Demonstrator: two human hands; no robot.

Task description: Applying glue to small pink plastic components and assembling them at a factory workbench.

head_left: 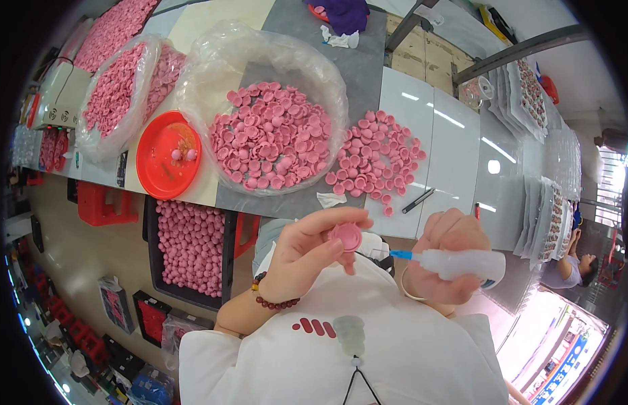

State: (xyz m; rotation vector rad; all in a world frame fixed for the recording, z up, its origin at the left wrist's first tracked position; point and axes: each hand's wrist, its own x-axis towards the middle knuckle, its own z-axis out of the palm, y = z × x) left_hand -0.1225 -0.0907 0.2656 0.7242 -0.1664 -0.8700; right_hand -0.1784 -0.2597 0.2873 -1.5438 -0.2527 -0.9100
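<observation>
Between the thumb and fingers of my left hand is a small pink half-shell, its hollow side facing up. My right hand grips a white squeeze bottle lying on its side. The bottle's blue needle tip points left at the half-shell, a short gap away. Beyond my hands, loose pink half-shells are scattered on the table. More of them form a heap in an open clear plastic bag.
A red-orange tray holds a few pink balls. Below the table edge stands a black crate of pink balls. A black pen and a crumpled tissue lie near the front edge. Another person is at far right.
</observation>
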